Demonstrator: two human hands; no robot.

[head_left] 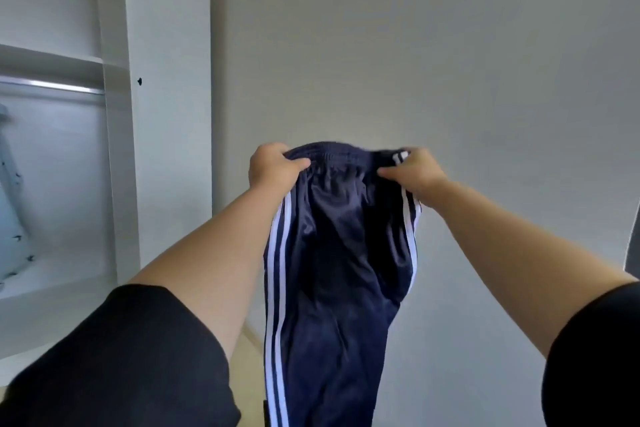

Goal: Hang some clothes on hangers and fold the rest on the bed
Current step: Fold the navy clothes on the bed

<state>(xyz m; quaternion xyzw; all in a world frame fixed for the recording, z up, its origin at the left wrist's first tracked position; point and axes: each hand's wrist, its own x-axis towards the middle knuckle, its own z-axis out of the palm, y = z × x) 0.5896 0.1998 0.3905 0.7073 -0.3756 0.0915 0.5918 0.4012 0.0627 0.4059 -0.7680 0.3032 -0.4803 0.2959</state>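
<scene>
Navy track pants (339,274) with white side stripes hang in front of me, held up by the waistband against a plain wall. My left hand (272,166) grips the left end of the elastic waistband, thumb over the fabric. My right hand (414,172) pinches the right end, where the stripes begin. The legs drop straight down and run out of the bottom of the view. The bed and any hangers are out of sight.
An open white wardrobe (166,114) stands at the left with a metal hanging rail (52,86) under a shelf. A pale blue garment (10,211) hangs inside at the far left edge. A bare grey wall (450,62) fills the rest.
</scene>
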